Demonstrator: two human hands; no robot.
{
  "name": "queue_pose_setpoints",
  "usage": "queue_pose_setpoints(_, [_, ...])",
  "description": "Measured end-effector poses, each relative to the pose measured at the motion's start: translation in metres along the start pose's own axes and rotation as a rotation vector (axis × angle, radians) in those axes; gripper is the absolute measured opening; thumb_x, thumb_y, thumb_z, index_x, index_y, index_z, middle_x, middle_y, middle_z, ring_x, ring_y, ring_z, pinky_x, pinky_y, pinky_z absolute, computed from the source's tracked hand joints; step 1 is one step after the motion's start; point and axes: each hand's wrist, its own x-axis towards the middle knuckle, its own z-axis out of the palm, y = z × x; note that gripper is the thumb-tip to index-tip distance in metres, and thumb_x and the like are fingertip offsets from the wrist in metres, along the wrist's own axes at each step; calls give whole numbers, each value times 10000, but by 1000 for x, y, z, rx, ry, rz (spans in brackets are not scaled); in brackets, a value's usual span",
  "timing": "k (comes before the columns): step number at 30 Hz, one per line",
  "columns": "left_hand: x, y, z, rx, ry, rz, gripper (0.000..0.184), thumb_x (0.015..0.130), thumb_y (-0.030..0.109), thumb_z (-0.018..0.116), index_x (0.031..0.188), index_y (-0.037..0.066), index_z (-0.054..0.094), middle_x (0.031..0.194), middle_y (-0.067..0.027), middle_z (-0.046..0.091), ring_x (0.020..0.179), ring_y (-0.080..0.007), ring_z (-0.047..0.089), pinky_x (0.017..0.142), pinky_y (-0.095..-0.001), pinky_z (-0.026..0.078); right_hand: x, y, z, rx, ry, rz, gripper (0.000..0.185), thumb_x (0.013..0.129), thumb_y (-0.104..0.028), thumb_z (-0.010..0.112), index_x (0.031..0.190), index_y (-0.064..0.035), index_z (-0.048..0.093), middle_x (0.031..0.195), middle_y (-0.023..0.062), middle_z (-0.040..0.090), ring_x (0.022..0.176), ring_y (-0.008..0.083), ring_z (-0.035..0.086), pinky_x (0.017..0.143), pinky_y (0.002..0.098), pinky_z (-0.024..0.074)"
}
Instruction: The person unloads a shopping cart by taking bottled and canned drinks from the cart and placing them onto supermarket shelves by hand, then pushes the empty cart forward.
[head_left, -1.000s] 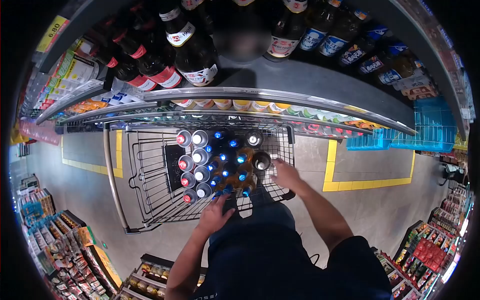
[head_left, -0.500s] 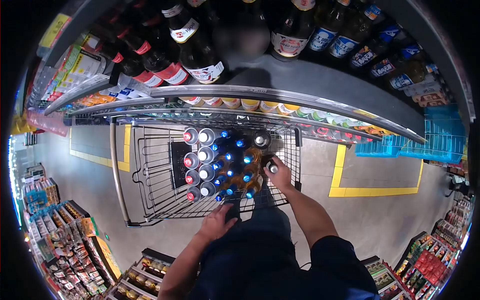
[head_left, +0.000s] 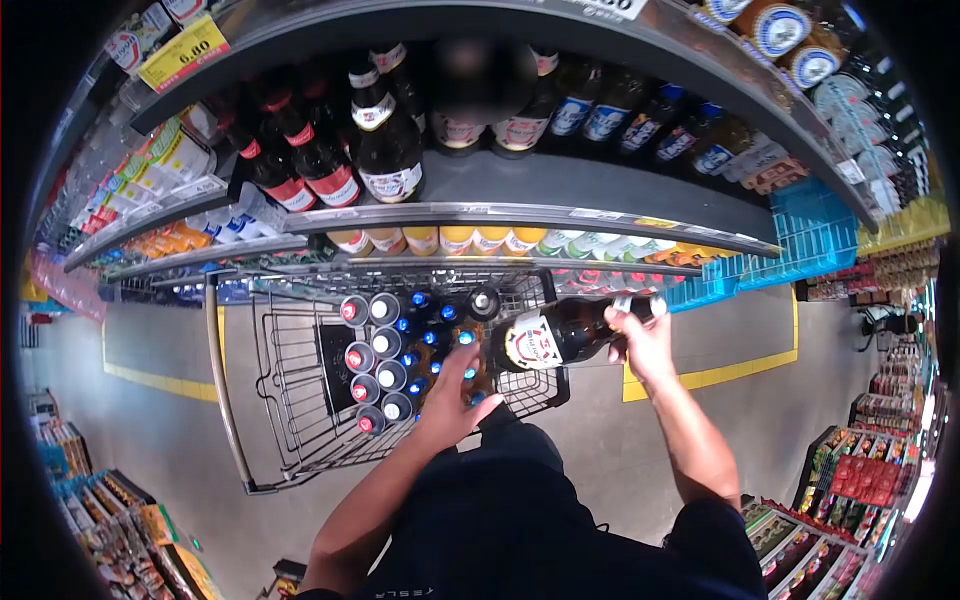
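Observation:
My right hand [head_left: 645, 343] grips a dark glass bottle [head_left: 575, 333] by its neck. The bottle lies nearly level above the right end of the shopping cart [head_left: 222, 400], its white-labelled body pointing left. My left hand [head_left: 452, 398] is raised over the cart's near side with fingers apart, close to the bottle's base but holding nothing. Below it, blue-capped bottles [head_left: 430, 338] stand packed in the cart, partly hidden by the hand. To their left stand white-topped cans or bottles [head_left: 388, 343] and red-topped ones [head_left: 360, 355]. Another dark bottle [head_left: 484, 303] stands upright at the cart's far side.
Beyond the cart rises a shelf [head_left: 600, 190] with dark bottles [head_left: 388, 150] and blue-labelled bottles [head_left: 605, 115]. Its lower level holds yellow drinks [head_left: 458, 240]. Blue wire baskets [head_left: 815, 235] hang at right. Yellow lines [head_left: 700, 378] mark the floor.
My right hand has lifted the dark bottle out of the cart's right end and tilted it sideways. My left hand has risen from the near rim to over the bottles. The view has shifted.

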Motion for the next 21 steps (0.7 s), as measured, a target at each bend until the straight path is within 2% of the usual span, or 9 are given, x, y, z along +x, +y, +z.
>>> queue_pose_setpoints(2, [30, 18, 1, -228, -81, -63, 960, 811, -35, 746, 1555, 104, 157, 1474, -119, 406, 1309, -250, 490, 1020, -410, 478, 0, -33, -1, 113, -35, -19, 325, 840, -152, 752, 1057, 19, 581, 731, 78, 635, 387, 143, 549, 318, 244, 401])
queue_pose_setpoints(3, [43, 45, -2, -627, -130, -109, 948, 815, -88, 706, 1553, 109, 145, 1493, -124, 365, 1352, -233, 436, 1069, -406, 441, 0, -46, -1, 145, -70, -18, 353, 840, -155, 747, 1085, 17, 558, 740, 81, 630, 387, 154, 558, 312, 242, 400])
queue_pose_setpoints(7, [88, 62, -19, -623, -13, 97, 923, 817, -138, 647, 1546, 92, 130, 1478, -126, 379, 1345, -248, 433, 1090, -390, 416, -6, -115, 22, 18, -276, -316, 328, 835, -115, 748, 1118, 3, 632, 835, 90, 673, 488, 113, 591, 396, 212, 466])
queue_pose_setpoints(9, [112, 67, -28, -512, 10, 161, 888, 838, -127, 636, 1543, 60, 131, 1452, -138, 412, 1299, -243, 481, 1040, -375, 459, -7, -142, 42, -96, -280, -481, 370, 805, -73, 775, 1138, 8, 636, 929, 74, 684, 717, 91, 645, 548, 221, 552])
queue_pose_setpoints(10, [121, 79, -32, -611, 23, 84, 845, 868, -97, 633, 1542, 40, 142, 1438, -147, 428, 1244, -230, 527, 972, -345, 500, -1, -148, 51, -146, -297, -594, 375, 804, -74, 777, 1139, 15, 633, 946, 77, 689, 751, 99, 652, 609, 235, 565])
queue_pose_setpoints(11, [132, 78, -31, -506, 104, 248, 794, 889, -66, 640, 1534, 37, 188, 1403, -137, 456, 1203, -212, 552, 927, -317, 520, 9, -156, 59, -197, -312, -710, 381, 803, -76, 778, 1141, 22, 630, 964, 80, 693, 786, 107, 659, 670, 249, 577])
queue_pose_setpoints(13, [161, 64, -35, -159, 291, 388, 849, 901, 112, 716, 1545, 19, 171, 1402, -163, 442, 1269, -278, 511, 982, -357, 486, 32, -166, 71, -349, -310, -874, 388, 795, -84, 787, 1134, 22, 632, 961, 82, 705, 817, 106, 660, 743, 275, 574])
queue_pose_setpoints(16, [181, 68, -35, 5, 434, 212, 874, 910, 212, 725, 1546, 10, 162, 1452, -195, 359, 1285, -319, 495, 1012, -391, 475, 61, -178, 89, -538, -299, -894, 474, 760, -243, 802, 1138, -4, 645, 823, 130, 731, 731, 146, 706, 683, 296, 548])
queue_pose_setpoints(21, [205, 60, -24, -392, 317, 59, 976, 888, 311, 755, 1539, -34, 114, 1526, -250, 247, 1387, -335, 373, 1093, -419, 412, 109, -197, 115, -817, -363, -814, 456, 799, -249, 789, 1165, -25, 637, 905, 103, 722, 819, 136, 684, 751, 295, 535])
